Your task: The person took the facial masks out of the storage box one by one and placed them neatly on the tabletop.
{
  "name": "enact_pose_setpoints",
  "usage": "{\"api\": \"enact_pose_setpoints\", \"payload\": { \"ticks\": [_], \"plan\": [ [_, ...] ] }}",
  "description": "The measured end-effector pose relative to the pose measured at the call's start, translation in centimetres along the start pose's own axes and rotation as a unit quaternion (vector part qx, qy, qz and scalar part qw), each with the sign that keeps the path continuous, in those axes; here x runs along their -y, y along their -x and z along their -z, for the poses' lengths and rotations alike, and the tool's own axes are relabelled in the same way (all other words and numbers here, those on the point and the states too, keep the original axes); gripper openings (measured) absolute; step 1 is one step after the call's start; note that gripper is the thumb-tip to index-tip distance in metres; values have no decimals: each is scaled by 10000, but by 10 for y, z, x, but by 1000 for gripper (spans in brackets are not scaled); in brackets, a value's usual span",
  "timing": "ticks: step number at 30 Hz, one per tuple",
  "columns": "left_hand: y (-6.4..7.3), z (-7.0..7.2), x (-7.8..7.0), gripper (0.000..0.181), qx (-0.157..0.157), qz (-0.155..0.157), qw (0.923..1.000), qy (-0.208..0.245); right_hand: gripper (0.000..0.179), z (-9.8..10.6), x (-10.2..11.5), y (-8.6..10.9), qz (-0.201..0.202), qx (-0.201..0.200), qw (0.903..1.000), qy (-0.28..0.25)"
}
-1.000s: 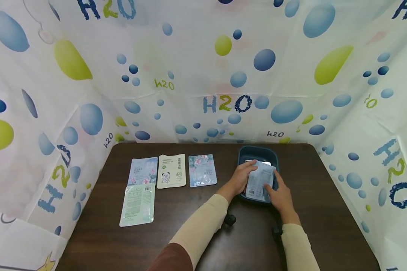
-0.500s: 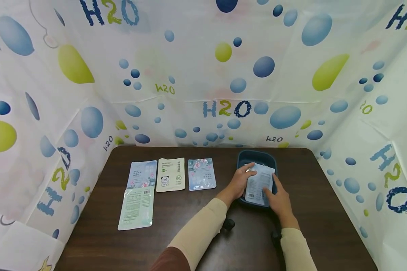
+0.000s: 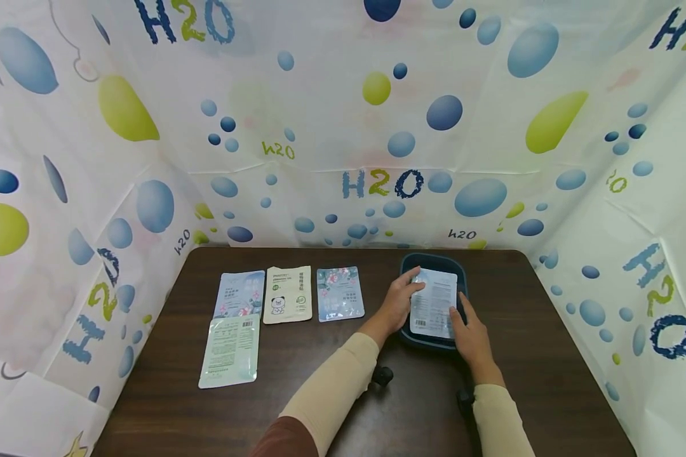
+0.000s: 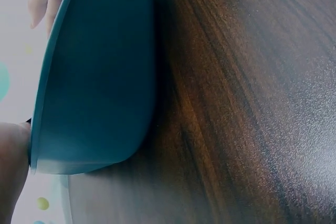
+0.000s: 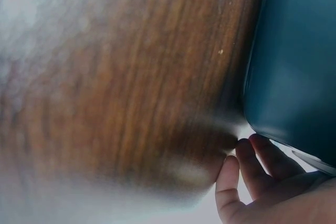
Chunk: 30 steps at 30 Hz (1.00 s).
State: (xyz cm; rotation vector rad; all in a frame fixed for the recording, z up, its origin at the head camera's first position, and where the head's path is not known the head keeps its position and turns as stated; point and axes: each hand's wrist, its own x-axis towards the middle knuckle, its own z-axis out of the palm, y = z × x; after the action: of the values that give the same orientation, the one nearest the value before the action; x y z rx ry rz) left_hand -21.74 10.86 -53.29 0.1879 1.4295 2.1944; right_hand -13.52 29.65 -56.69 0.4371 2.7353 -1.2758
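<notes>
A flat pale packet (image 3: pixel 434 301), printed with small text and a barcode, lies at a dark blue plastic basin (image 3: pixel 439 261), its back wall showing beyond. My left hand (image 3: pixel 396 304) grips the packet's left edge, thumb over it near the upper corner. On the opposite side, my right hand (image 3: pixel 473 336) has its thumb along the packet's right edge. Its fingers (image 5: pixel 252 169) reach loosely down outside the basin wall (image 5: pixel 299 61) in the right wrist view. The left wrist view shows the basin's outer side (image 4: pixel 100 77), with part of my left hand (image 4: pixel 10 166) at the rim.
Left of the basin lie a floral blue packet (image 3: pixel 340 294), a cream packet with a bear (image 3: pixel 288 295), another floral packet (image 3: pixel 239 293) and a pale green one (image 3: pixel 228 352) overlapping it. They rest on a dark wooden table (image 3: pixel 320 368). A printed curtain (image 3: pixel 320 127) surrounds the back.
The packet has shifted slightly left and now lies squarer over the basin. My left hand moved left with it. The right thumb moved from the packet's face to its edge.
</notes>
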Motion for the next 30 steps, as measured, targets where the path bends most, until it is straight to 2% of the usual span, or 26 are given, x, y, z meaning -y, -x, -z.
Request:
{"api": "enact_pose_setpoints", "payload": {
  "ticks": [11,23,30],
  "plan": [
    [-4,13,-6,59,-379,-281,9987,207,76,-2,1,-1,-144,112,9998,-66],
    [-5,26,-25,58,-513,-501,9973,134,73,1,1,-3,-106,74,9998,170],
    [-3,29,-38,57,-509,-543,9971,-155,75,1,2,-3,-164,118,9997,164]
  ]
}}
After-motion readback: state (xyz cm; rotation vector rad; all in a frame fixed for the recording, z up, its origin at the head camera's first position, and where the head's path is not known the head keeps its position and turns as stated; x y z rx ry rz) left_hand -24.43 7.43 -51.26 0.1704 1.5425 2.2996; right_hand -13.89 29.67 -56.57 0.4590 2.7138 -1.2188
